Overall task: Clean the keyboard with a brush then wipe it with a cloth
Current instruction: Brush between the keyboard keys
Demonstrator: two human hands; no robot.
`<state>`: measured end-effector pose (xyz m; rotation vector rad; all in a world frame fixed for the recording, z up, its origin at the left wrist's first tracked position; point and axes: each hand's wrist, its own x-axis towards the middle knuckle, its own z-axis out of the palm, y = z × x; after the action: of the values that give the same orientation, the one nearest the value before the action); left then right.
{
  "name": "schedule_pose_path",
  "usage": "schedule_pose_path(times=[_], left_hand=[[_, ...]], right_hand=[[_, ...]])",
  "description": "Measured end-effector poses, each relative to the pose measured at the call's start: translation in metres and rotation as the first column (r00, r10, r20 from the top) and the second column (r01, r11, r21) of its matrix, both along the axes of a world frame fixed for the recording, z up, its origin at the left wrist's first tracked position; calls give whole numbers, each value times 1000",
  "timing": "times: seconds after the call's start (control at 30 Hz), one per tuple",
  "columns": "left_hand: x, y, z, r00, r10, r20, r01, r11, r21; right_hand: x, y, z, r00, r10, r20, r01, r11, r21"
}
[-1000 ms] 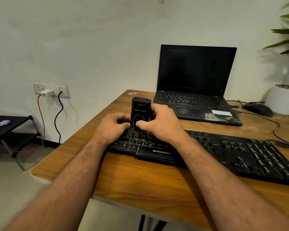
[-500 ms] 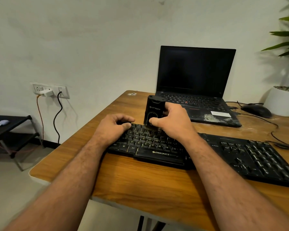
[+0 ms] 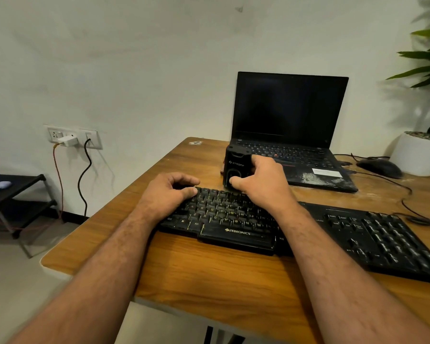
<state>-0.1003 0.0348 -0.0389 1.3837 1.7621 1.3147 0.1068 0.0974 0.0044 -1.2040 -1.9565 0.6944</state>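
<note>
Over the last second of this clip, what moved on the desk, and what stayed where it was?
The right hand, gripping the black brush block, carried it from the keyboard's left-middle keys away from the person to its far edge, near the laptop. Nothing was taken up or let go. The left hand kept holding the keyboard's left end; the keyboard, laptop and mouse stayed put.

brush point(image 3: 235, 167) bristles hidden behind keyboard point(image 3: 358, 234)

black keyboard point(image 3: 308, 232) with white legends, black brush block point(image 3: 236, 167), black laptop point(image 3: 291, 125) with white sticker and pale dusty smear, brown wood-grain table point(image 3: 209, 274), black mouse point(image 3: 380, 167), white pot point(image 3: 417, 155), green leaves point(image 3: 425, 55), off-white wall point(image 3: 134, 70)
</note>
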Motion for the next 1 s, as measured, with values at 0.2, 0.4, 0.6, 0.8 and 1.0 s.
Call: schedule_pose_path(times=[0.2,0.4,0.6,0.8,1.0], left_hand=[[0,1,0,1000,1,-9,-1,1000,-7],[0,0,0,1000,3,-20,-3,1000,-2],[1,-2,2,999,0,-33,0,1000,-4],[1,-1,1,1000,0,-21,-1,1000,-5],[2,-2,3,1000,3,-16,-3,1000,-14]], right_hand=[[-4,-2,-2,999,-7,39,6,1000,20],[6,0,0,999,22,39,-21,1000,-20],[12,1,3,999,-36,-5,36,999,-35],[12,0,0,996,-86,34,86,996,12],[12,-2,1,985,-83,150,71,994,88]])
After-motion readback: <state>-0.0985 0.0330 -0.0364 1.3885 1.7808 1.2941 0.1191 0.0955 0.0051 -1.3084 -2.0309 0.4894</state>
